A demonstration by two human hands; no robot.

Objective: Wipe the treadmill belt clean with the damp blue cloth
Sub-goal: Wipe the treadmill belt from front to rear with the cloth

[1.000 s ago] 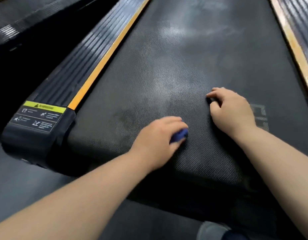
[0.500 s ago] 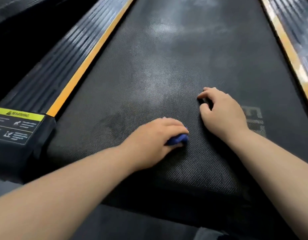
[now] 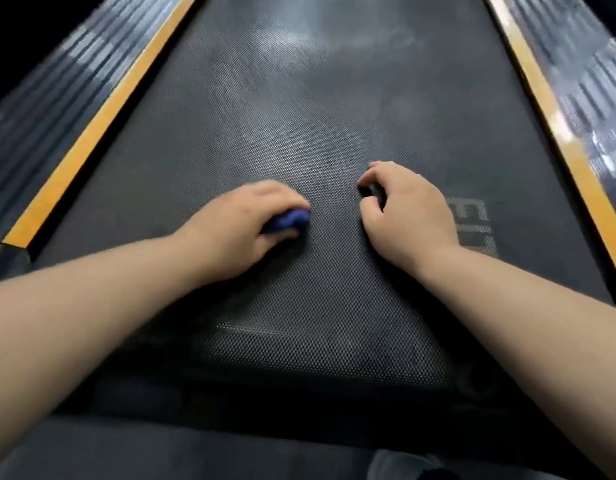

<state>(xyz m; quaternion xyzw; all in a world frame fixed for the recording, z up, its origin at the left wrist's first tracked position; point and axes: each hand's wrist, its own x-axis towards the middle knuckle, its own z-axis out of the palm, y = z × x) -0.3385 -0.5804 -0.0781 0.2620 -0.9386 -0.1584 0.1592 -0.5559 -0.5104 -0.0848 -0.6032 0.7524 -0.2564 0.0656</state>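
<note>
The black textured treadmill belt runs away from me, with pale smears further up. My left hand lies on the belt near its rear end, fingers curled round the bunched blue cloth, of which only a small part shows under the fingers. My right hand rests on the belt a little to the right, fingers bent with the tips on the surface. What, if anything, it holds is hidden.
Yellow-edged ribbed side rails run along the left and right of the belt. A yellow warning label corner shows at the left edge. A faded logo is printed on the belt beside my right hand.
Both hands have slid forward along the belt, and the view has swung so the left end cap with its label has nearly left the frame.
</note>
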